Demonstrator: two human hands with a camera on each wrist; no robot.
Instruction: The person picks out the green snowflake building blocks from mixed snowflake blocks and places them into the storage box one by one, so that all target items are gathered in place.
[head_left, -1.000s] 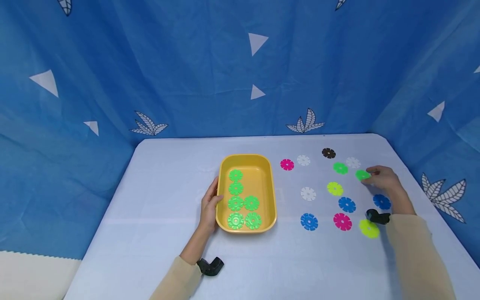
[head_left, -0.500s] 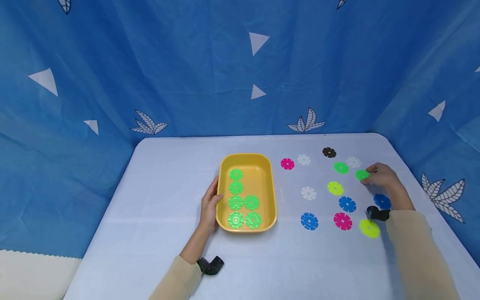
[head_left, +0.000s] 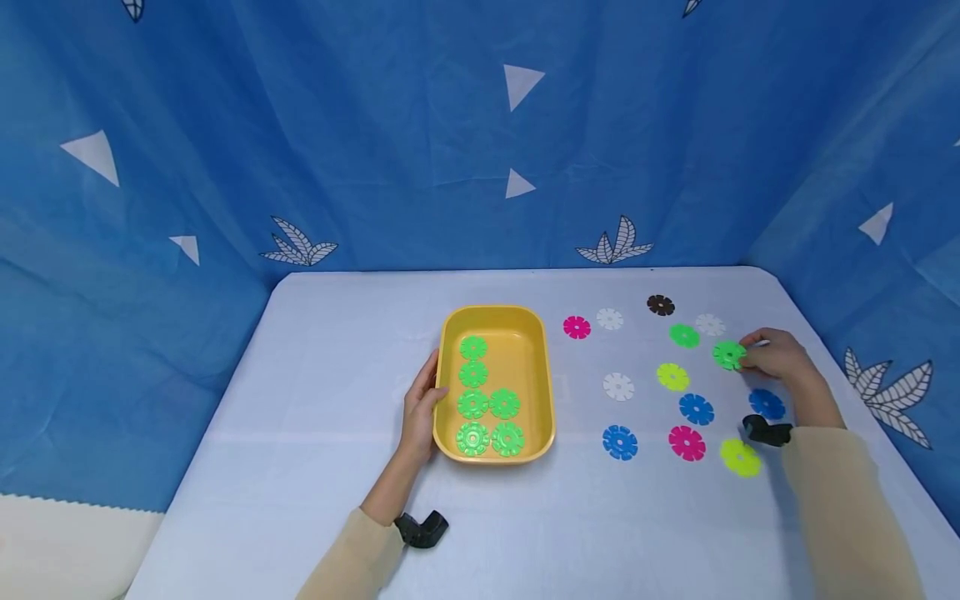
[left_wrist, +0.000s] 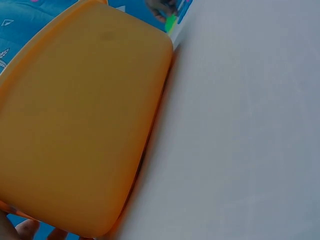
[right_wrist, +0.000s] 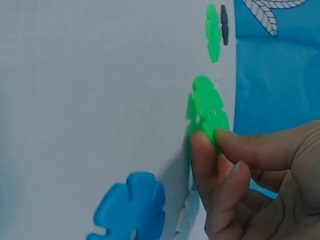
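1. A white rectangular table [head_left: 315, 467] lies under both hands.
2. A yellow rounded plastic tray [head_left: 495, 321] sits just right of the left hand [head_left: 420, 408], whose relaxed fingers rest against its side wall.
3. Six green flower-shaped plastic discs [head_left: 489, 404] lie flat inside that tray.
4. The right hand [head_left: 780, 358] pinches one green flower-shaped plastic disc [head_left: 728, 355] by its edge between thumb and fingers, tilted up just above the table.
5. A blue flower-shaped disc [head_left: 767, 403] lies just beside the right wrist.

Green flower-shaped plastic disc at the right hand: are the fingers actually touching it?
Touching. The right wrist view shows the right hand pinching the green flower-shaped plastic disc between thumb and fingertip, its edge lifted off the white table.
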